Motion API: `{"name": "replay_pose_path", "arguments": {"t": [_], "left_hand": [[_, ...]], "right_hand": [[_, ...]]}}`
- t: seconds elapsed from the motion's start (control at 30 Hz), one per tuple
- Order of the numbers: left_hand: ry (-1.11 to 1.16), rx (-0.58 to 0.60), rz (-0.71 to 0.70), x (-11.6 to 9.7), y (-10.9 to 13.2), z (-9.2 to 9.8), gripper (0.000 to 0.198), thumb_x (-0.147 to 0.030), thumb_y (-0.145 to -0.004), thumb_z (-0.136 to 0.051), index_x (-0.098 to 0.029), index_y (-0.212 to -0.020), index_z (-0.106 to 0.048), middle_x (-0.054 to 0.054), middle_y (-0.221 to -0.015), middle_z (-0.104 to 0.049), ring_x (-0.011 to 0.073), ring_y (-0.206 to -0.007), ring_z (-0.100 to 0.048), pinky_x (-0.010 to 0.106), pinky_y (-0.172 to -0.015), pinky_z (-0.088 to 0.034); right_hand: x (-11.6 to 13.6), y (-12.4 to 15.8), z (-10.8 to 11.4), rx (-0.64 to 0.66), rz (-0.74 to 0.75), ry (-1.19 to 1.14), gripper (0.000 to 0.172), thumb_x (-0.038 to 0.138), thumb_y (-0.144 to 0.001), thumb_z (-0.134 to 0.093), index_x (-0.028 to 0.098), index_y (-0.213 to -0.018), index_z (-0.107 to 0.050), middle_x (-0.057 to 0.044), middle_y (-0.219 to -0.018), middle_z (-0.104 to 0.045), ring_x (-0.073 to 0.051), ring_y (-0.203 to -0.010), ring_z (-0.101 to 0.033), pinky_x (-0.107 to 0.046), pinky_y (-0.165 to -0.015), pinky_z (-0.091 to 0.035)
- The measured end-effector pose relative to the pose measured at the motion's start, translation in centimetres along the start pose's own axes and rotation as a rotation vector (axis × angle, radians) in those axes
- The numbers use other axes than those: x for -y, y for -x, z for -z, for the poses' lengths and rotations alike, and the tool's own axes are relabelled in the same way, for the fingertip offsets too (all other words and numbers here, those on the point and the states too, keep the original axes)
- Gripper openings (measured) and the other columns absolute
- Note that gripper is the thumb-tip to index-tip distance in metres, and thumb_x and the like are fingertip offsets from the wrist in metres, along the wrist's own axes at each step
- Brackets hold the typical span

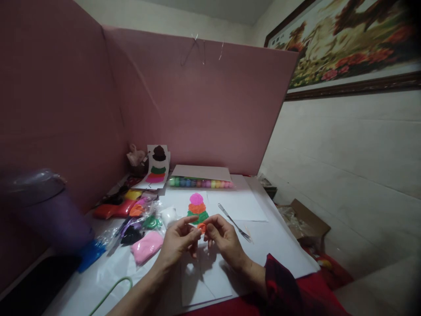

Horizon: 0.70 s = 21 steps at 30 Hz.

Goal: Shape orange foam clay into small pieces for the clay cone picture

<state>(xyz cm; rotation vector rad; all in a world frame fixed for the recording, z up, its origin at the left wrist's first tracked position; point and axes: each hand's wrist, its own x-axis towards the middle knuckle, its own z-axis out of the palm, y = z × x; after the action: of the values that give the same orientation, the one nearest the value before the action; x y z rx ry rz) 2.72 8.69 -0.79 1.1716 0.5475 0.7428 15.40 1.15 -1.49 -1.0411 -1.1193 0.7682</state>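
A small lump of orange modelling clay point(201, 228) is between my two hands, above the white paper. My right hand point(225, 240) pinches it with thumb and forefinger. From the other side, my left hand point(181, 239) has its thumb tip against the lump's edge, its forefinger just above and its other fingers curled below. Just beyond my fingertips lies a stacked clay picture: a pink round point(196, 199) on top, an orange layer point(197, 208) under it, then a green layer point(194, 217). My fingers partly cover its lower part.
A fork point(234, 222) lies right of the picture. Bagged clay, including a pink pack point(147, 247) and a red pack point(115, 209), crowds the left side. A purple lidded container point(59, 219) stands far left. Behind are a pack of coloured balls point(200, 182) and a cardboard box point(305, 221) at right.
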Motion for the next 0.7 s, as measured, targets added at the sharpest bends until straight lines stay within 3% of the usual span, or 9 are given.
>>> {"name": "replay_pose_path", "arguments": {"t": [0.13, 0.4, 0.53, 0.7], "left_hand": [[-0.117, -0.028, -0.010, 0.0, 0.2, -0.2, 0.033, -0.039, -0.067, -0.070, -0.010, -0.081, -0.066, -0.003, -0.047, -0.056, 0.0050, -0.029, -0.041, 0.016, -0.028, -0.031], [-0.120, 0.019, -0.009, -0.2, 0.4, -0.4, 0.028, -0.038, -0.068, -0.069, -0.011, -0.072, -0.064, 0.000, -0.053, -0.061, 0.0106, -0.038, -0.053, 0.021, -0.035, -0.044], [-0.122, -0.064, -0.038, -0.4, 0.4, -0.6, 0.024, -0.033, -0.066, -0.071, -0.011, -0.070, -0.064, -0.002, -0.052, -0.058, 0.0093, -0.036, -0.051, 0.020, -0.033, -0.041], [-0.005, -0.219, -0.055, -0.7, 0.3, -0.2, 0.025, -0.032, -0.065, -0.072, -0.011, -0.076, -0.064, 0.000, -0.058, -0.063, 0.0096, -0.042, -0.054, 0.019, -0.036, -0.043]], "right_hand": [[0.3, 0.4, -0.2, 0.061, 0.015, 0.030, 0.012, 0.025, -0.080, -0.063, 0.018, -0.086, -0.057, 0.000, -0.070, -0.060, -0.012, -0.062, -0.056, -0.021, -0.053, -0.046], [0.6, 0.5, -0.3, 0.015, -0.006, 0.165, 0.007, 0.023, -0.080, -0.061, 0.016, -0.081, -0.058, 0.000, -0.065, -0.060, -0.013, -0.059, -0.057, -0.022, -0.049, -0.045], [0.3, 0.3, -0.1, -0.033, 0.009, 0.199, 0.009, 0.023, -0.081, -0.060, 0.016, -0.077, -0.056, 0.002, -0.063, -0.057, -0.010, -0.053, -0.052, -0.021, -0.048, -0.044], [-0.6, -0.4, 0.1, -0.157, -0.019, 0.058, 0.015, 0.029, -0.080, -0.061, 0.016, -0.076, -0.054, 0.004, -0.058, -0.052, -0.009, -0.048, -0.048, -0.019, -0.042, -0.042]]}}
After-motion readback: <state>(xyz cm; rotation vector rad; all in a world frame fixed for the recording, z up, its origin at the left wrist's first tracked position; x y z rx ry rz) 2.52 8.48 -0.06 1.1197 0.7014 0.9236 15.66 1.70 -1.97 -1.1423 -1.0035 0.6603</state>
